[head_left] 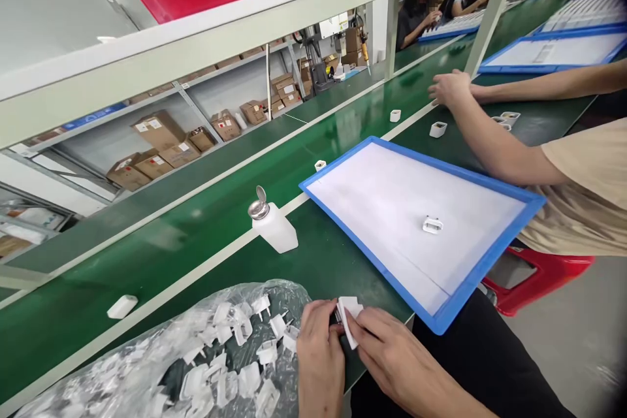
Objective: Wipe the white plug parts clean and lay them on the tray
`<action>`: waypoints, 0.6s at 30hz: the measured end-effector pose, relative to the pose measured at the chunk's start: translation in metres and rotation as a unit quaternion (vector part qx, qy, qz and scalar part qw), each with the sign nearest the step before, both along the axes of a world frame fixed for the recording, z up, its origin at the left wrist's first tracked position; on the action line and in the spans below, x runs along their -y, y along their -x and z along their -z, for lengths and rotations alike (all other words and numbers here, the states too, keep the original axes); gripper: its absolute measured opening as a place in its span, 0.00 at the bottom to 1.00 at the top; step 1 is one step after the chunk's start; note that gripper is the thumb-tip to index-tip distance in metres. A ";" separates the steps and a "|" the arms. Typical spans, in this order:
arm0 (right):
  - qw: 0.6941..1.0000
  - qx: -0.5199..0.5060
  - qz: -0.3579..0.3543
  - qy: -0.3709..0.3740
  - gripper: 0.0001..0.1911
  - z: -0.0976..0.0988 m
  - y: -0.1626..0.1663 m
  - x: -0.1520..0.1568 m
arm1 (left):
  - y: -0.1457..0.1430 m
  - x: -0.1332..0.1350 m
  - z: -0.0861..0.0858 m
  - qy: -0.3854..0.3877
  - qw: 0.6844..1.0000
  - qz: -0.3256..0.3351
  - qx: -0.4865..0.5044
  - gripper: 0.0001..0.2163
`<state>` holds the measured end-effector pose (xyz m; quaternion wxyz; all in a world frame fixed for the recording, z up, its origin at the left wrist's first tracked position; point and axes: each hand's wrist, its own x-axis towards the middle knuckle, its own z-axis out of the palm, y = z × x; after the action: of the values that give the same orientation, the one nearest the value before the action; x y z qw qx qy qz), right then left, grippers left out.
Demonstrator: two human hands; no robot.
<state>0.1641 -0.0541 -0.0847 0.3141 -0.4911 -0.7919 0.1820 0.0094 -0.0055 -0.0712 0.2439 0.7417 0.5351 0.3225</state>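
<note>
Both of my hands meet at the near edge of the green bench. My left hand (319, 339) is closed around a small dark part that I cannot make out well. My right hand (386, 349) pinches a folded white cloth (349, 315) against it. Just left of my hands lies a clear plastic bag (147, 372) heaped with several white plug pieces (235, 330). To the right sits a blue-framed white tray (362, 189) holding one white plug piece (432, 225).
A white dispenser bottle (272, 223) with a metal cap stands behind the bag. Loose white parts (122, 305) lie on the green conveyor. A co-worker's arm (484, 137) and hand (450, 88) reach over the bench on the right. Red stool (539, 274) below.
</note>
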 end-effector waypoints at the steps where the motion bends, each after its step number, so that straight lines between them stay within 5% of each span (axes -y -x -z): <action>1: 1.000 0.008 -0.007 -0.005 0.21 0.001 0.000 0.002 | 0.000 0.000 0.000 -0.005 1.000 0.004 0.004 0.20; 7: 0.999 -0.039 0.010 0.022 0.14 -0.009 -0.005 -0.016 | -0.001 0.002 0.000 -0.032 0.999 0.028 0.026 0.20; 14: 1.000 -0.013 -0.016 0.002 0.17 -0.004 0.003 -0.003 | -0.001 0.000 0.007 -0.082 0.996 0.019 0.031 0.19; 18: 0.999 -0.038 0.002 0.032 0.18 -0.008 0.002 -0.011 | 0.000 0.000 0.005 -0.044 0.998 0.018 0.044 0.20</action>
<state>0.1620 -0.0430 -0.0770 0.3285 -0.4948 -0.7722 0.2257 0.0092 -0.0053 -0.0767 0.2400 0.7464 0.4956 0.3738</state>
